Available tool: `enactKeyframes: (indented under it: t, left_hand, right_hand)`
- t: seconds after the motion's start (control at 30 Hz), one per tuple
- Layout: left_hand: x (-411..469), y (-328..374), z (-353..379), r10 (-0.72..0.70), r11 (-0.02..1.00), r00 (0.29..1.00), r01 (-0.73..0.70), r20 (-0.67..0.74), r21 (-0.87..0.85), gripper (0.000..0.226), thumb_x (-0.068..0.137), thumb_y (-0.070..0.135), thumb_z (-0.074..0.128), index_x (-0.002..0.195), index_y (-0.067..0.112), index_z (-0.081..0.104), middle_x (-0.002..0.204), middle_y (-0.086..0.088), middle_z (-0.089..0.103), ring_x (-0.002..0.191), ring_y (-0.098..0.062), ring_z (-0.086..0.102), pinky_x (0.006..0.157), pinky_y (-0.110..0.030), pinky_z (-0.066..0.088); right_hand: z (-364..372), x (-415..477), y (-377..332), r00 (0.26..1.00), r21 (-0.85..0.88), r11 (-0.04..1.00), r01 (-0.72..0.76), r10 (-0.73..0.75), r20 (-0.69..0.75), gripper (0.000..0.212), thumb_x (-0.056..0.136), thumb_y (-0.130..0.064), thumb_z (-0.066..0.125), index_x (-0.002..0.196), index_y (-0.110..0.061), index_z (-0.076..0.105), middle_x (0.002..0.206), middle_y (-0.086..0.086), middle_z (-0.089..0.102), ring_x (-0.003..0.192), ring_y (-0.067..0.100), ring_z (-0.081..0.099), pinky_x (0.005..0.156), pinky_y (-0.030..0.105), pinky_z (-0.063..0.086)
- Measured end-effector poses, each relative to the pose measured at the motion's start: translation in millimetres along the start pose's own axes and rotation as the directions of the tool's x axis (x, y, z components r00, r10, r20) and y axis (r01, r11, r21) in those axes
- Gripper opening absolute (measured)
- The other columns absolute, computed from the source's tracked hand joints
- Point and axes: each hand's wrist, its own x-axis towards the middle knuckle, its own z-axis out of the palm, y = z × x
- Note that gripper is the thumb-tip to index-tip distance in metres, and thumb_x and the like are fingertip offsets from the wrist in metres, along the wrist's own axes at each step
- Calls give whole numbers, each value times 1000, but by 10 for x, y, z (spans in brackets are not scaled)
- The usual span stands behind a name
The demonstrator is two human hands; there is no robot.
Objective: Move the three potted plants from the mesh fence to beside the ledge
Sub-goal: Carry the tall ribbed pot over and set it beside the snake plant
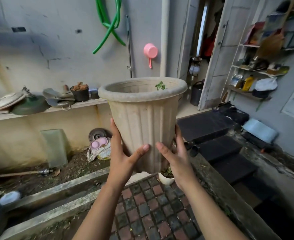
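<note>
A tall beige ribbed plant pot is held up in front of me, clear of the ground, with a small green sprig showing above its rim. My left hand grips its lower left side. My right hand grips its lower right side. Below the pot, a small white pot with a bit of green stands on the brick paving. A wall ledge runs along the left, beyond a concrete curb. No mesh fence is in view.
The ledge carries lids, a green lamp shade and a black pot. A glass pane and a bag sit on the soil below. Dark mats and an open door lie to the right, with cluttered shelves.
</note>
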Motion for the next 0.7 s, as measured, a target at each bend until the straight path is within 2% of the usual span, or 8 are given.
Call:
enactKeyframes:
  t: [0.07, 0.17, 0.23, 0.27, 0.33, 0.47, 0.6, 0.7]
  left_hand:
    - [209, -236, 135, -33, 999, 999, 33, -8, 36, 129, 75, 43, 87, 162, 49, -8, 152, 60, 6, 158, 9, 18, 133, -38, 23]
    - [531, -648, 306, -84, 995, 996, 86, -35, 52, 119, 69, 51, 84, 149, 65, -3, 163, 44, 7, 161, 3, 18, 133, -43, 24]
    - [741, -1025, 390, -130, 990, 988, 135, -82, 50, 118, 65, 47, 85, 147, 67, 3, 169, 35, 12, 161, -2, 21, 133, -47, 25]
    - [843, -1246, 426, -151, 986, 984, 157, -97, 59, 118, 64, 46, 86, 147, 67, 5, 173, 29, 11, 162, -5, 21, 133, -50, 24]
    - [995, -1739, 489, -180, 978, 979, 189, -100, 93, 120, 64, 44, 86, 151, 63, 6, 177, 18, 9, 164, -11, 20, 133, -54, 23]
    - [1137, -2924, 552, -227, 965, 971, 235, -72, 120, 128, 66, 37, 89, 167, 39, 10, 176, 6, 23, 161, -20, 29, 129, -59, 28]
    - [1058, -4289, 537, -294, 953, 954, 297, -55, 61, 133, 62, 20, 93, 165, 43, 13, 173, -4, 32, 158, -30, 36, 126, -64, 32]
    - [880, -5389, 503, -316, 949, 949, 316, -11, 22, 140, 61, 17, 93, 167, 41, 4, 171, -2, 36, 154, -29, 42, 123, -63, 37]
  right_hand:
    - [-132, 335, 251, 999, 14, 999, -35, 34, 20, 100, 70, -60, 88, 154, -56, 35, 153, -17, 56, 137, 10, 58, 115, 48, 49]
    - [-266, 796, 758, 992, 68, 991, -119, 116, 53, 111, 65, -65, 90, 158, -52, 30, 159, -12, 50, 143, 15, 54, 116, 50, 48]
    - [-333, 1057, 1176, 988, 71, 986, -150, 145, 61, 112, 65, -68, 89, 158, -54, 27, 160, -17, 47, 144, 10, 52, 115, 42, 50]
    - [-366, 1180, 1424, 987, 66, 985, -156, 153, 57, 111, 67, -68, 88, 158, -56, 26, 160, -21, 47, 144, 6, 51, 116, 41, 48]
    - [-428, 1395, 1949, 981, 87, 978, -191, 187, 52, 108, 68, -65, 89, 157, -56, 28, 160, -22, 47, 146, 7, 48, 120, 49, 43]
    - [-545, 1657, 3076, 967, 138, 957, -256, 254, 32, 110, 65, -61, 92, 157, -50, 33, 156, -21, 51, 144, 11, 51, 118, 55, 44]
    - [-656, 1779, 4330, 957, 167, 944, -286, 288, 8, 100, 64, -37, 96, 147, -55, 43, 152, -17, 57, 139, 16, 57, 114, 58, 47]
    - [-759, 1819, 5385, 958, 150, 948, -280, 286, -15, 105, 64, -29, 93, 153, -45, 41, 153, -14, 56, 138, 18, 59, 111, 56, 51]
